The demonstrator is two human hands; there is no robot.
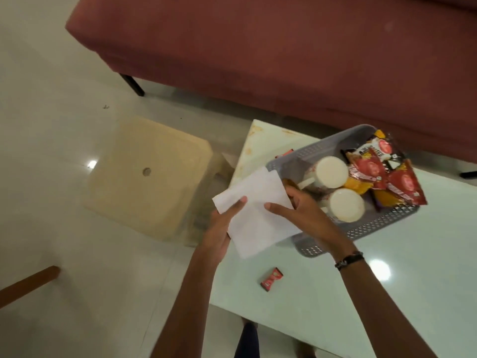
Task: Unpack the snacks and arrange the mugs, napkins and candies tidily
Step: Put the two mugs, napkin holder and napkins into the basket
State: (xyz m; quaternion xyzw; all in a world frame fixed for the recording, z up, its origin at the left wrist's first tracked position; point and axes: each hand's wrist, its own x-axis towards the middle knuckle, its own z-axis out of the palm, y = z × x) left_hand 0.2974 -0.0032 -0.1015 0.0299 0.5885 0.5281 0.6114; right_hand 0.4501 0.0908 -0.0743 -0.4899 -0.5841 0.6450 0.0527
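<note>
Napkin (254, 213), gripped by both hands (219, 228) (304, 215), hides the basket's (361, 228) near corner and one mug's (343, 205) handle.

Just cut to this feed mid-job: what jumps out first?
Both hands, the left hand and right hand, hold white napkins over the near-left corner of the grey basket on the white table. Inside the basket sit two white mugs beside red snack packets. A red candy lies alone on the table, nearer the person.

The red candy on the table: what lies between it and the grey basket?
Head view: only bare table top lies between the candy and the basket; the napkin is held above, further left.
</note>
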